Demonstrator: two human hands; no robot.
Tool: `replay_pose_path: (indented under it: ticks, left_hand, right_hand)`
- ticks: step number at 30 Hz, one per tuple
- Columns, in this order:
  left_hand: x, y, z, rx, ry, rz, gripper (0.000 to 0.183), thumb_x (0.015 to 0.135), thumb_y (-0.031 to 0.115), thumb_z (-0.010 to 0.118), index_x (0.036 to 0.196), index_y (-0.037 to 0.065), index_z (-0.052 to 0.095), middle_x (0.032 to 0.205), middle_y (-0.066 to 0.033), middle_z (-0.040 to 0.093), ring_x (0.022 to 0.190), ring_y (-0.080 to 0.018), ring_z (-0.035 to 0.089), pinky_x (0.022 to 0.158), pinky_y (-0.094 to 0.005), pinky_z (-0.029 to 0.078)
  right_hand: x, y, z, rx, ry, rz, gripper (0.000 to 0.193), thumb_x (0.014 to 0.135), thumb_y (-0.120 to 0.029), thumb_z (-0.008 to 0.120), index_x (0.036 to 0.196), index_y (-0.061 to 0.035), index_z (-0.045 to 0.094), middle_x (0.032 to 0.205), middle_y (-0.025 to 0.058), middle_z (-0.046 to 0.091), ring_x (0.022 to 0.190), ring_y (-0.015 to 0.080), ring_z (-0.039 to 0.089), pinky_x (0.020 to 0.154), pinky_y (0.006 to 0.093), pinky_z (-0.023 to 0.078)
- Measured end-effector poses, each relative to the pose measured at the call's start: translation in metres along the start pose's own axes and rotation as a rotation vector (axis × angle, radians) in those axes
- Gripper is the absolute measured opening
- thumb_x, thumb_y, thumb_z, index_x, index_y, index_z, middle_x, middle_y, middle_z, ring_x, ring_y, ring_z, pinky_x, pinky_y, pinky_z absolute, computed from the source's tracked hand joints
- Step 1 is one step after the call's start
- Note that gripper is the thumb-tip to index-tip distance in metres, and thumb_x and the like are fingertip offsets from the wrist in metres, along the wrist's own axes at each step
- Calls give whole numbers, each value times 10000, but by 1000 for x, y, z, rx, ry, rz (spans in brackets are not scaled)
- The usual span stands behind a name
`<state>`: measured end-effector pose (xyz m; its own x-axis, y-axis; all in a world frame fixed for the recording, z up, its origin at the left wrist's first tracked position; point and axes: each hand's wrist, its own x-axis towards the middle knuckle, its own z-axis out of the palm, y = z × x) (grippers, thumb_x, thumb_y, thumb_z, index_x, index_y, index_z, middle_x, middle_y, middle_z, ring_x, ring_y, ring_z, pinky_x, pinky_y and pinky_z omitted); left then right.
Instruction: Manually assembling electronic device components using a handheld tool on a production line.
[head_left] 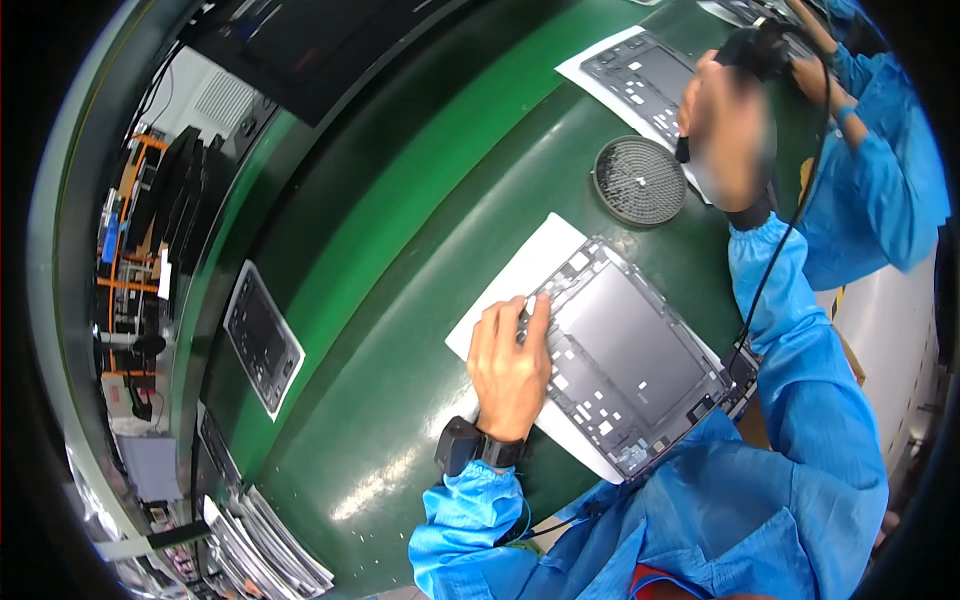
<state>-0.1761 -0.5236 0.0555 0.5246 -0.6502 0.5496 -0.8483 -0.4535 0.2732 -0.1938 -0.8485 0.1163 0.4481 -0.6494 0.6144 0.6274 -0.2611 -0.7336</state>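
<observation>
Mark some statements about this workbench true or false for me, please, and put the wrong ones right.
1. The left hand rests at the edge of the large gray panel. True.
2. A white sheet lies under the large gray panel. True.
3. The round gray disc sits on top of the large gray panel. False: it lies on the green table, apart from the panel.
4. The right hand also touches the large gray panel. False: it is away from it, beyond the disc.
5. The person's sleeves are blue. True.
</observation>
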Motion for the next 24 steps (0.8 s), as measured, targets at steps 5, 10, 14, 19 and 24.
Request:
replay_pose_path:
  ticks: [5,10,14,19,24]
  left_hand:
    - [2,1,3,4,12,-14,333,761,-44,758,1068,83,767,1041,-94,697,940,-298,672,776,-409,571]
    - [3,0,5,-3,29,-27,312,763,-41,775,1046,90,770,1036,-89,701,936,-296,675,781,-409,572]
    - [2,0,3,-9,30,-37,311,760,-38,781,1043,91,769,1031,-88,701,936,-297,676,783,-408,573]
    - [3,1,2,-22,42,-45,308,759,-35,784,1040,90,770,1027,-90,700,934,-299,679,782,-410,574]
    - [2,0,4,-32,38,-46,297,758,-36,782,1029,86,773,1025,-93,699,936,-301,680,782,-408,574]
  right_hand:
    - [4,8,-3,64,-40,6,218,1035,-238,666,1048,-50,555,644,12,550,486,73,504,454,237,405]
    - [5,10,-7,-38,-85,-8,229,1085,-258,569,1110,-35,525,686,29,521,519,90,490,494,252,418]
    - [3,14,-3,-28,-98,-11,229,1085,-258,568,1114,-35,524,685,30,519,519,92,493,492,255,418]
    - [4,12,-1,-29,-94,1,231,1087,-259,566,1117,-34,522,682,30,515,515,98,492,494,257,418]
    - [0,12,-2,-48,-82,4,230,1087,-257,565,1118,-33,524,681,27,511,517,98,489,497,259,420]
